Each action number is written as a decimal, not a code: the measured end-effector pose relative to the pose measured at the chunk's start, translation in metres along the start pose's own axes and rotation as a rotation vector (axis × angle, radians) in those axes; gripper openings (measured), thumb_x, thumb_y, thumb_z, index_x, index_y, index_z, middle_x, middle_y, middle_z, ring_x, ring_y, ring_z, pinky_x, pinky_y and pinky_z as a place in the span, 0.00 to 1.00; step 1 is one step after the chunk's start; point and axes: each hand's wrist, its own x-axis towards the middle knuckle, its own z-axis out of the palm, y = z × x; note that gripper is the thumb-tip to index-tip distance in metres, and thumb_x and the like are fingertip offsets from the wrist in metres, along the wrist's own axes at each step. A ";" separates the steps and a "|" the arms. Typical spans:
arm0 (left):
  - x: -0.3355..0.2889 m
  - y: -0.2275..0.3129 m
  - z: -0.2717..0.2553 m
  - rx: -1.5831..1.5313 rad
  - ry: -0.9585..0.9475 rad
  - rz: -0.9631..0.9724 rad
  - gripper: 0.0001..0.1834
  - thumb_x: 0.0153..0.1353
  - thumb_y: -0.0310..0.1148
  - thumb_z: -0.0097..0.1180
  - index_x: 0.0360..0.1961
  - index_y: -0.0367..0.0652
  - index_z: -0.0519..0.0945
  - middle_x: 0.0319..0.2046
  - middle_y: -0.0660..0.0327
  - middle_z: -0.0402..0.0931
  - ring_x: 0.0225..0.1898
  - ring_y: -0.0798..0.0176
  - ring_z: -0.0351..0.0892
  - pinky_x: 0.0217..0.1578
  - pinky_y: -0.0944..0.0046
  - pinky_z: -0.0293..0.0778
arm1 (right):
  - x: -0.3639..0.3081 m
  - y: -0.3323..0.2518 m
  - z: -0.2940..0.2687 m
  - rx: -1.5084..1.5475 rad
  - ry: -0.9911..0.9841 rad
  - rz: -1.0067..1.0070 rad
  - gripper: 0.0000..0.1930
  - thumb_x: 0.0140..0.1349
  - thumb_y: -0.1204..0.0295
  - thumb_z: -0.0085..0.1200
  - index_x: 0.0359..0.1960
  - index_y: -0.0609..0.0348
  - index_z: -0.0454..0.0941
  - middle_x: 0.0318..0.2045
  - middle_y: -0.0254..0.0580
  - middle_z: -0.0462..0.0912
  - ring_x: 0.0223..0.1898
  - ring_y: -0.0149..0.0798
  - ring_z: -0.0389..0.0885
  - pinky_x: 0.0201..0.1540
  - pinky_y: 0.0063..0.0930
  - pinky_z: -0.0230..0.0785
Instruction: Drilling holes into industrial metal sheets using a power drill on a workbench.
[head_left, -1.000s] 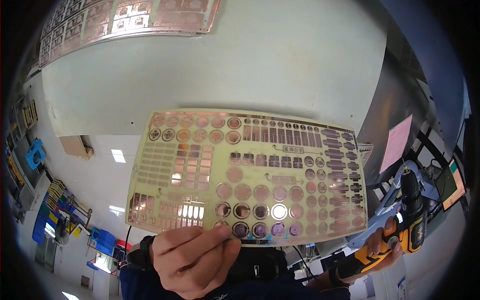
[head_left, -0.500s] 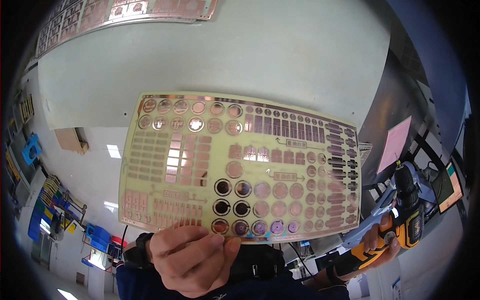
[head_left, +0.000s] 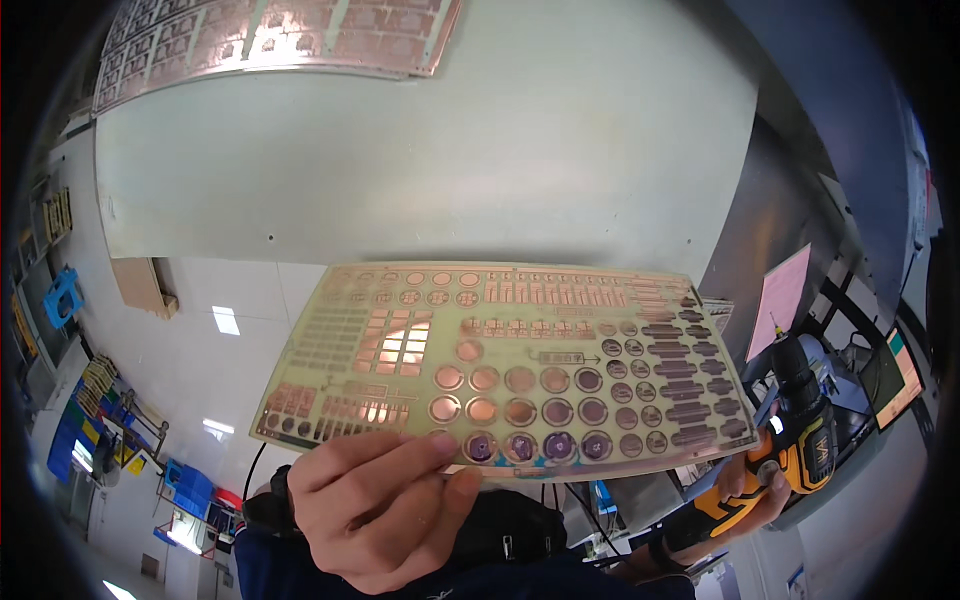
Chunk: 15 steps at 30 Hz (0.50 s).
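My left hand (head_left: 385, 510) pinches the near edge of a yellowish circuit board panel (head_left: 500, 395), thumb below and fingers on top. Copper shapes cover the panel: rings, small rectangles and long bars, with a few purple-tinted discs along the near edge. It is tilted, its far edge reaching toward the table. At the right, my right hand (head_left: 752, 490) grips a yellow and black cordless drill (head_left: 800, 430) by its handle. The drill points away from me with a thin bit at its tip, apart from the panel.
A pale table (head_left: 420, 170) lies ahead, with a stack of copper-patterned panels (head_left: 290, 40) at its far left. To the right are a pink sheet (head_left: 780, 300) and a monitor (head_left: 895, 375). A cardboard box (head_left: 142, 285) sits on the floor at left, near blue bins (head_left: 187, 487).
The panel has tipped flatter, its far edge dropping lower in view and its right end shifting rightward. The drill has moved slightly left and down. Both hands keep their holds.
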 end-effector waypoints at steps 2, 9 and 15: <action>0.008 -0.006 -0.004 -0.021 -0.038 0.008 0.13 0.33 0.25 0.66 0.26 0.41 0.83 0.26 0.64 0.71 0.28 0.61 0.80 0.22 0.68 0.69 | 0.000 0.000 -0.002 0.005 -0.005 -0.006 0.36 0.58 0.69 0.53 0.62 0.73 0.47 0.39 0.58 0.73 0.17 0.39 0.77 0.13 0.22 0.72; 0.048 -0.034 0.013 -0.149 -0.161 -0.491 0.09 0.41 0.22 0.70 0.27 0.41 0.84 0.25 0.61 0.72 0.23 0.67 0.74 0.23 0.69 0.70 | -0.003 0.006 0.006 0.013 0.056 -0.049 0.34 0.55 0.69 0.55 0.60 0.73 0.53 0.38 0.57 0.75 0.16 0.38 0.77 0.13 0.22 0.72; 0.058 -0.074 0.077 -0.269 -0.034 -0.661 0.11 0.39 0.23 0.71 0.26 0.39 0.82 0.28 0.63 0.74 0.28 0.65 0.75 0.28 0.70 0.71 | 0.000 0.004 0.018 0.010 0.040 -0.007 0.34 0.55 0.68 0.56 0.59 0.74 0.54 0.37 0.56 0.76 0.17 0.39 0.77 0.15 0.24 0.75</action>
